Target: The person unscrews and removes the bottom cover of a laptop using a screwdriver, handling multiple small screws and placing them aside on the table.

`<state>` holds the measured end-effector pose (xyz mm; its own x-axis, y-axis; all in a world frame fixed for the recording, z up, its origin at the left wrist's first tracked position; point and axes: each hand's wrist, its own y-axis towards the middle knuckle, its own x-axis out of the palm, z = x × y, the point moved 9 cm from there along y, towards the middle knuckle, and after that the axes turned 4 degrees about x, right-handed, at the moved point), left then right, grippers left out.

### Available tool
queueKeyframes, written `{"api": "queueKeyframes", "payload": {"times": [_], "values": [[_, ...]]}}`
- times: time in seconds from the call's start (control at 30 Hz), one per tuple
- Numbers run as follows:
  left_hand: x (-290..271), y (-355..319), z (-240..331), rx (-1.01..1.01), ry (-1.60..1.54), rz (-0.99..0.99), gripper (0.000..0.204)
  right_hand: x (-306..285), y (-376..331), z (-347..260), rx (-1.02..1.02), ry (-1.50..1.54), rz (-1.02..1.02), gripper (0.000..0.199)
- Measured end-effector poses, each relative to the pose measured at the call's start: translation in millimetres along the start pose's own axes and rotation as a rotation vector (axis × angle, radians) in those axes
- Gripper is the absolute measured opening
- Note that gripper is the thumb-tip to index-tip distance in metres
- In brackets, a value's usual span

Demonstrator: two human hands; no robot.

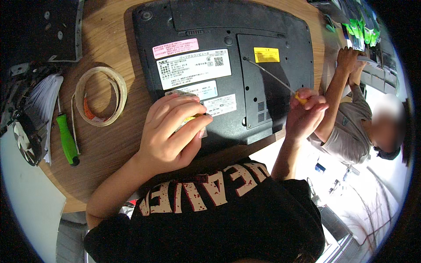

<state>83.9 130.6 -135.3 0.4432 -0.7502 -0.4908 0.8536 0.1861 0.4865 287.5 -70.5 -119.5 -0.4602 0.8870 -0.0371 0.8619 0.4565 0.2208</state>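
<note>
A black laptop point(228, 35) lies upside down on the round wooden table point(109, 144), its underside covered with white, pink and yellow stickers. My left hand point(173, 131) rests flat on the laptop's near edge, fingers spread over a label. My right hand point(307, 111) grips a thin screwdriver point(272, 75) with a yellow handle. Its long shaft reaches up and left, and the tip sits at a screw on the black access cover point(272, 101), beside the yellow sticker.
A roll of clear tape point(101, 96) and a green-handled screwdriver point(67, 140) lie left of the laptop. A small fan point(24, 142) and stacked papers sit at the far left. Another person point(351, 118) in a grey shirt works at the right, hands near green packets.
</note>
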Motion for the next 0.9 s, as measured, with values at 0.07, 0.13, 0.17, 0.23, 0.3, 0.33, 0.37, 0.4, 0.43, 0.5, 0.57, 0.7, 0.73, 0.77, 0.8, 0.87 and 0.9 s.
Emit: {"api": "queueKeyframes", "payload": {"times": [0.07,0.13,0.17,0.23,0.3,0.33,0.37,0.4,0.43,0.5,0.57,0.7,0.73,0.77,0.8,0.87,0.9], "values": [[1.2,-0.6,-0.6,-0.006,0.005,0.002,0.024,6.7,-15.3,1.1,-0.018,-0.08,-0.051,0.046],[1.9,-2.6,-1.4,-0.005,0.007,-0.009,0.022,16.1,-26.8,1.2,-0.038,-0.122,-0.141,0.037],[1.6,-3.7,-1.4,-0.004,0.023,-0.003,0.022,15.5,-27.8,0.1,-0.035,-0.117,-0.128,0.037],[2.3,-1.3,1.1,0.01,0.038,-0.006,0.022,12.1,-20.2,-9.7,-0.014,-0.044,-0.083,0.034],[3.4,1.7,3.5,0.013,0.066,-0.012,0.023,-1.5,-11.2,-23.2,-0.066,0.142,-0.043,0.037],[3.4,3.8,5.6,0.032,0.082,0.005,0.022,-9.9,-7.5,-27.5,-0.101,0.196,0.029,0.037],[5.5,5.2,7.4,0.044,0.084,-0.01,0.022,-18.8,-4.2,-31.2,-0.137,0.248,0.101,0.037],[6.1,7.3,7.3,0.041,0.079,-0.004,0.021,-23.3,-0.2,-34.6,-0.14,0.118,0.129,0.036],[6.6,7.6,6.7,0.035,0.077,0.005,0.021,-26.5,4.2,-37.1,-0.138,-0.009,0.153,0.036],[9.5,8.0,7.8,0.049,0.091,-0.002,0.02,-13.8,11.1,-46.4,-0.177,-0.101,0.187,0.027],[5.5,6.4,6.8,0.042,0.099,0.01,0.021,-2.4,12.5,-53.7,-0.313,-0.215,0.122,0.024],[5.3,3.5,6.7,0.048,0.151,0.009,0.02,20.1,21.5,-63.4,-0.344,-0.294,-0.028,0.024],[5.6,4.0,7.8,0.055,0.15,0.002,0.02,19.8,22.0,-63.2,-0.344,-0.293,-0.018,0.024],[6.9,4.8,8.6,0.062,0.164,-0.019,0.018,22.0,21.5,-66.5,-0.403,-0.315,-0.017,0.02],[8.0,4.4,9.1,0.063,0.183,-0.04,0.017,24.2,20.9,-68.3,-0.46,-0.331,-0.021,0.017],[8.8,4.0,9.3,0.059,0.186,-0.042,0.016,24.8,23.6,-66.2,-0.489,-0.351,-0.048,0.018],[8.9,3.4,8.8,0.053,0.181,-0.037,0.016,28.3,23.4,-67.1,-0.517,-0.379,-0.081,0.018]]}}
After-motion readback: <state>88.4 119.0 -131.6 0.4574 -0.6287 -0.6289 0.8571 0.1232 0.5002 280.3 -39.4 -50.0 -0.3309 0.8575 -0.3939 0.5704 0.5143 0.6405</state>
